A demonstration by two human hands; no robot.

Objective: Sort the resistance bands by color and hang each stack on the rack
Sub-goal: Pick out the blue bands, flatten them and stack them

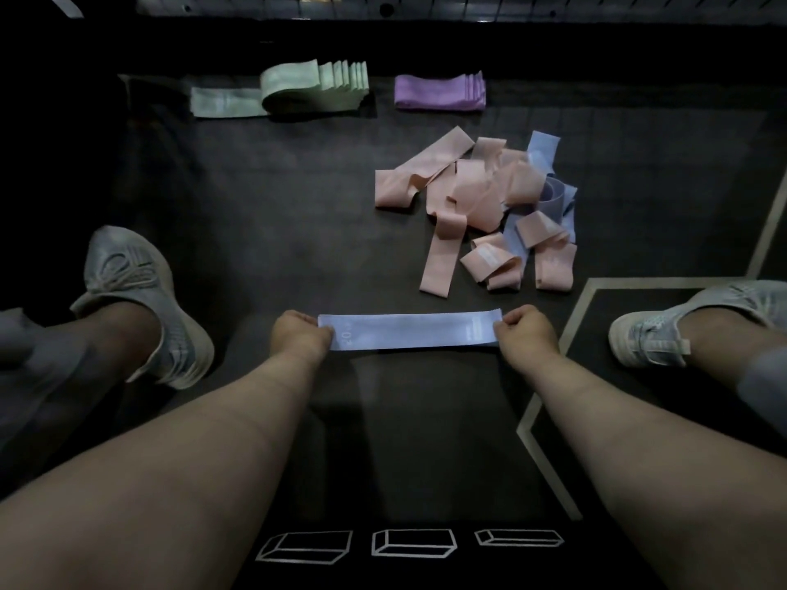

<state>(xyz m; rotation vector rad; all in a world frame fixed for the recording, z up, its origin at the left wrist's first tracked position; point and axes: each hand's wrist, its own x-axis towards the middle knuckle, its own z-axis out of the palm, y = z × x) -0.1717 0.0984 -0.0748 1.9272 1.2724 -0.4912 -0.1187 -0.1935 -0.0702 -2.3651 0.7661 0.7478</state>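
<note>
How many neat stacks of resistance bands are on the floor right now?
2: the green stack far left, the purple stack right of it. The loose pink-and-blue pile is unsorted.

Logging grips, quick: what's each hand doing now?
Left hand: pinches the left end of the blue band.
Right hand: pinches its right end.

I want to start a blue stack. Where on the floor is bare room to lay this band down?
Widest bare floor: left of the pile, between the left shoe and the green stack. A smaller gap separates that stack from the purple stack. Crowded: the right side, where the pile nearly reaches the band.
</note>
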